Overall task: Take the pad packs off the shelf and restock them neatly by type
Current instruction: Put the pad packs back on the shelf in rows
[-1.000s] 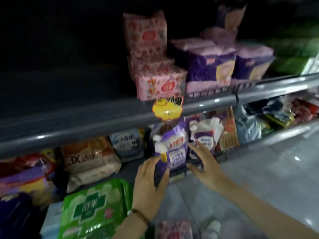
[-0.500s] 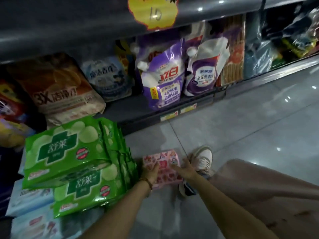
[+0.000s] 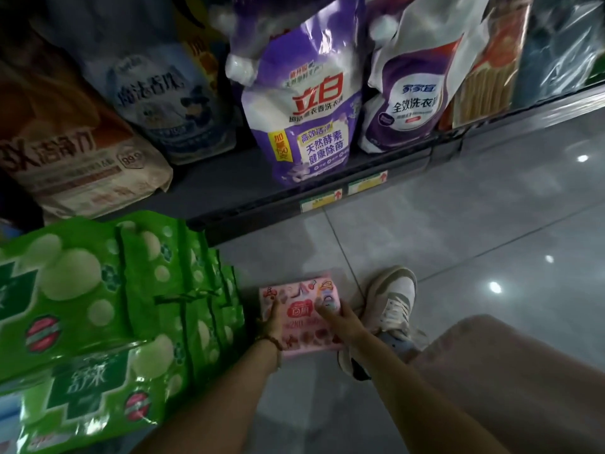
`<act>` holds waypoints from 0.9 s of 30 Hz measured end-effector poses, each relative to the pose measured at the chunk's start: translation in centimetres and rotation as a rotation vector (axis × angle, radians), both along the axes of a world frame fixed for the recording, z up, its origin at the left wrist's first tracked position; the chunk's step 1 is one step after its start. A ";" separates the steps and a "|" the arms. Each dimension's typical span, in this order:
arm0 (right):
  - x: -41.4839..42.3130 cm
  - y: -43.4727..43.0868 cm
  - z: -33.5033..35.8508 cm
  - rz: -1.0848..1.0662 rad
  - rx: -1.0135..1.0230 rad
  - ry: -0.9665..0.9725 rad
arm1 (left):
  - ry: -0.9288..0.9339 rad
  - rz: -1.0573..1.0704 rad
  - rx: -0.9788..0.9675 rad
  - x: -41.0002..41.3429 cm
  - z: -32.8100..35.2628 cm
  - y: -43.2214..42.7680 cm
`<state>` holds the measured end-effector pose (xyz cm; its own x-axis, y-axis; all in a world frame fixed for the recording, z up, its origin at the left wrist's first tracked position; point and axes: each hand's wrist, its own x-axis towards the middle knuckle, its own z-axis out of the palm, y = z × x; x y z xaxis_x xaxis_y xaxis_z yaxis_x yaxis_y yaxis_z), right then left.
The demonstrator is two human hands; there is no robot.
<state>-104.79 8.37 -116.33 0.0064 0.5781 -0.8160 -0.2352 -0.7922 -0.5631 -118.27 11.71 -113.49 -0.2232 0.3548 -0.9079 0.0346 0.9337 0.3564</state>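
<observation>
A pink pad pack [image 3: 302,314] with cartoon prints lies on the grey floor below the lowest shelf. My left hand [image 3: 271,319] grips its left edge, a bead bracelet on the wrist. My right hand [image 3: 340,321] grips its right edge, fingers over the top face. Both arms reach down from the bottom of the view. A stack of green pad packs [image 3: 98,322] stands just left of the pink pack.
The bottom shelf [image 3: 262,188] holds purple detergent pouches [image 3: 301,103], a blue bag [image 3: 157,93] and an orange-and-white sack [image 3: 72,158]. My shoe [image 3: 389,306] rests right of the pink pack. Grey tiled floor [image 3: 474,240] spreads to the right.
My view dropped from the upper shelves to the floor. Both hands moved down from the purple pouch and now hold the pink pack on the floor.
</observation>
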 end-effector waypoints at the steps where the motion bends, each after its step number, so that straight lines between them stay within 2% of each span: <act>1: -0.1 0.0 0.1 -0.008 0.010 0.003 | 0.005 -0.007 0.022 0.4 0.6 0.0; 4: 0.0 -0.2 0.5 -0.085 0.014 -0.015 | 0.105 -0.041 0.057 1.0 2.0 0.0; 6: 0.4 0.3 1.6 -0.150 0.029 -0.031 | 0.160 -0.087 0.148 1.2 2.4 0.8; 11: 2.2 4.1 8.7 -0.306 0.268 -0.087 | 0.168 -0.203 0.449 3.3 9.1 4.1; 14: 3.4 6.2 14.6 -0.383 0.471 -0.207 | 0.148 -0.290 0.652 4.8 15.4 6.2; 17: 4.1 7.2 22.5 -0.430 0.717 -0.262 | 0.098 -0.383 0.962 5.3 22.4 7.4; 21: 4.3 7.3 32.6 -0.420 0.974 -0.300 | 0.029 -0.365 1.333 4.3 31.5 8.3; 24: 4.9 7.4 38.5 -0.408 1.103 -0.343 | -0.118 -0.374 1.497 2.9 37.1 8.5; 27: 4.8 8.5 42.6 -0.376 1.177 -0.402 | -0.146 -0.426 1.572 1.8 40.2 9.1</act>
